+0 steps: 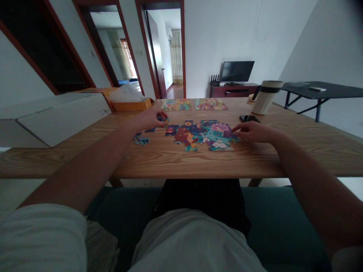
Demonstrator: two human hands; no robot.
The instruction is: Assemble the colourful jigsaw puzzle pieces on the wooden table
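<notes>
A partly joined jigsaw puzzle [195, 134] lies flat on the wooden table in front of me, showing rabbits, a brown animal and a purple shape. Off its upper left side, my left hand [149, 118] has its thumb and fingers curled around a dark blue puzzle piece [162, 118]. Several loose puzzle pieces [142, 141] rest below that hand, partly hidden by the wrist. On the opposite side, my right hand [251, 132] has its fingers stretched out, with the tips at the puzzle's right edge; nothing shows in its grasp.
Two colourful picture sheets [177, 104] lie toward the table's far edge. A white box [56, 113] and an orange tray [130, 105] with clear plastic stand at the left. A dark phone [249, 119] and a cream mug [266, 98] are beyond my right hand.
</notes>
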